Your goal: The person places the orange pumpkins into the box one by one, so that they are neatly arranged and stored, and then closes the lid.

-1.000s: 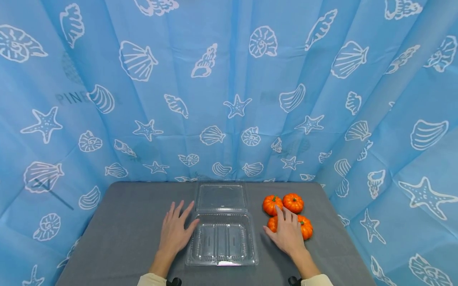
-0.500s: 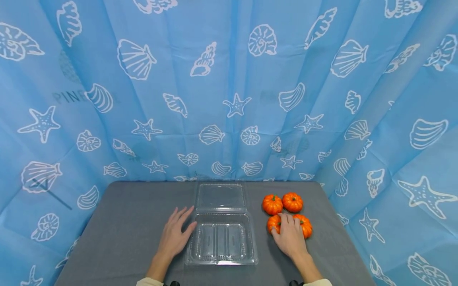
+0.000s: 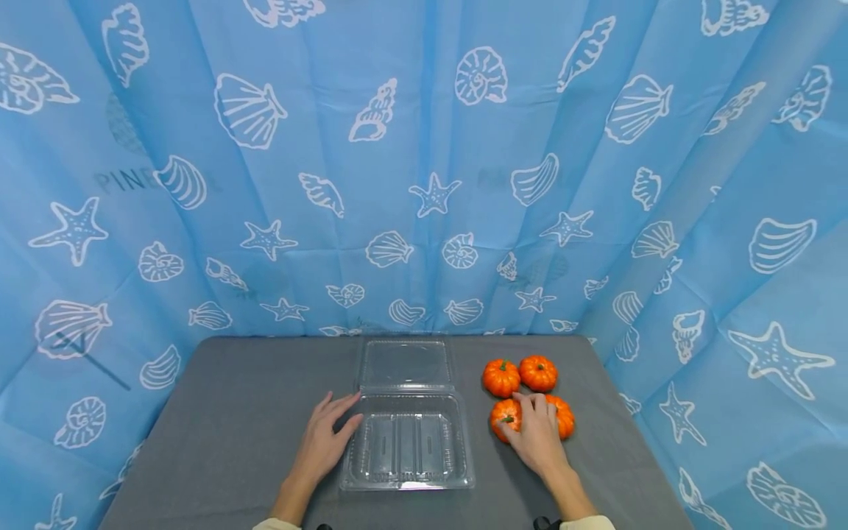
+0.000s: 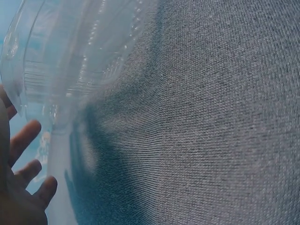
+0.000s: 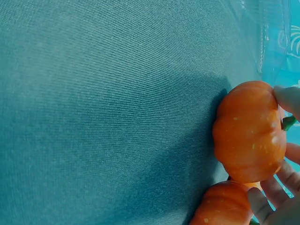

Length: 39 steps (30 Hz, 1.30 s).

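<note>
My right hand [image 3: 539, 434] is over the front pair of small orange pumpkins. Its thumb and fingers pinch the front left pumpkin [image 3: 501, 417] from both sides, with the green stem [image 5: 288, 123] between them in the right wrist view. The front right pumpkin [image 3: 563, 418] is partly hidden by that hand. My left hand [image 3: 321, 442] is beside the clear plastic clamshell container [image 3: 407, 482], fingers spread and relaxed, fingertips near its left rim. Whether they touch the rim I cannot tell. The container lies open, its lid [image 3: 406, 364] folded back.
Two more pumpkins, one at back left [image 3: 500, 378] and one at back right [image 3: 539, 373], sit behind the right hand. A grey cloth [image 3: 245, 412] covers the table. Behind it hangs a blue curtain [image 3: 424, 258] printed with white shells and starfish.
My right hand has drawn back slightly and come down onto the front left pumpkin, its thumb and fingers now on it. The left hand has lowered a little beside the container.
</note>
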Each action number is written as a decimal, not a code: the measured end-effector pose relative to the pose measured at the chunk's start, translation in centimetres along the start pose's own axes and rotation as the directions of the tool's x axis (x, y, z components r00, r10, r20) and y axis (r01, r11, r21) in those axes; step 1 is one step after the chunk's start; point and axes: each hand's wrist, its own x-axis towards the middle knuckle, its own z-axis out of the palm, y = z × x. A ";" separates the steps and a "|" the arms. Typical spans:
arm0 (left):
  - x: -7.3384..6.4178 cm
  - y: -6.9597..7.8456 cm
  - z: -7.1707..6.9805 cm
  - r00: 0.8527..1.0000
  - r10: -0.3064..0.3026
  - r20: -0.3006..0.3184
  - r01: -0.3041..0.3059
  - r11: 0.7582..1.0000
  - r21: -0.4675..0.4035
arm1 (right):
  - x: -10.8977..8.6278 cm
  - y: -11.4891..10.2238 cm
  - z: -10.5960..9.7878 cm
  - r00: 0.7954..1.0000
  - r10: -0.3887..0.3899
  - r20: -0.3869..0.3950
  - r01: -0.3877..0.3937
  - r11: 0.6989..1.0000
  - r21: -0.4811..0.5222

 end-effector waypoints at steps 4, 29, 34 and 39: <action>0.0 0.2 -0.1 0.999 -0.039 0.005 0.039 0.999 -0.037 | 0.1 -0.1 0.1 1.000 -0.003 0.012 0.002 0.999 0.035; -0.1 1.0 0.6 0.990 -0.139 0.003 0.136 0.965 -0.226 | -0.2 -0.8 -0.4 0.987 0.032 0.156 -0.065 0.975 0.212; -0.3 0.9 0.6 0.985 -0.162 0.054 0.170 0.910 -0.377 | -0.1 -0.9 -1.0 0.988 0.032 0.148 -0.065 0.973 0.221; -0.3 0.7 0.7 0.978 -0.189 0.084 0.206 0.847 -0.490 | 0.6 -1.4 -1.9 0.992 0.034 0.123 -0.064 0.968 0.245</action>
